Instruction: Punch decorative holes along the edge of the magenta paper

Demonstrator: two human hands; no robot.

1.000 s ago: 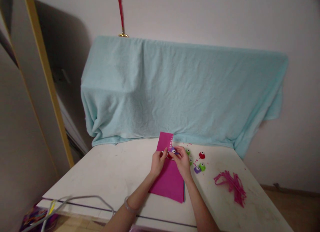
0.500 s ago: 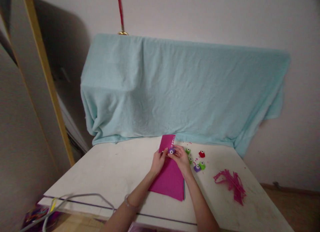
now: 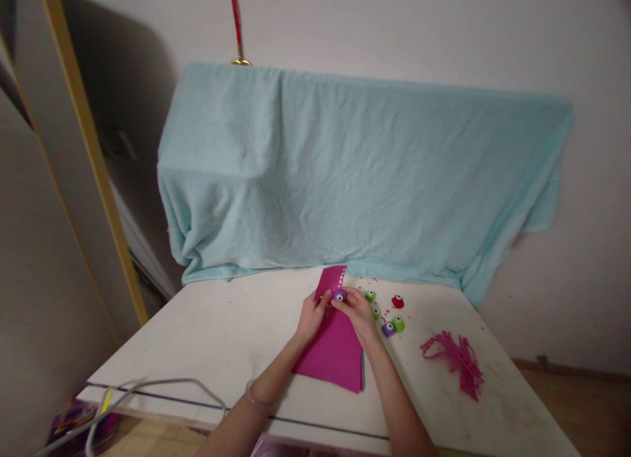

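Centrally, on the white tabletop [image 3: 221, 338], both hands meet at the far end of a magenta sheet of craft foam [image 3: 335, 352], which lies flat with a thin blue sheet showing along its right edge. The right hand [image 3: 359, 315] pinches a small purple paper punch with a white button [image 3: 339, 294] against the sheet's right margin, where a row of small punched holes runs toward the far corner; the left hand [image 3: 311, 315] is closed lightly on the sheet's left side, fingertips steadying it. Compared with one second ago, the punch sits slightly farther along the margin, nearer the far corner, and the red punch then glimpsed under the hands is no longer visible; this suggests the row of holes is being extended stepwise. To the right lie loose punches: two green ones [image 3: 369, 296], a red one [image 3: 397, 302], and a purple-and-green pair [image 3: 393, 326]. Farther right rests a tangle of magenta foam strips [image 3: 456, 358]. A pale blue towel [image 3: 355, 174] drapes the backdrop.
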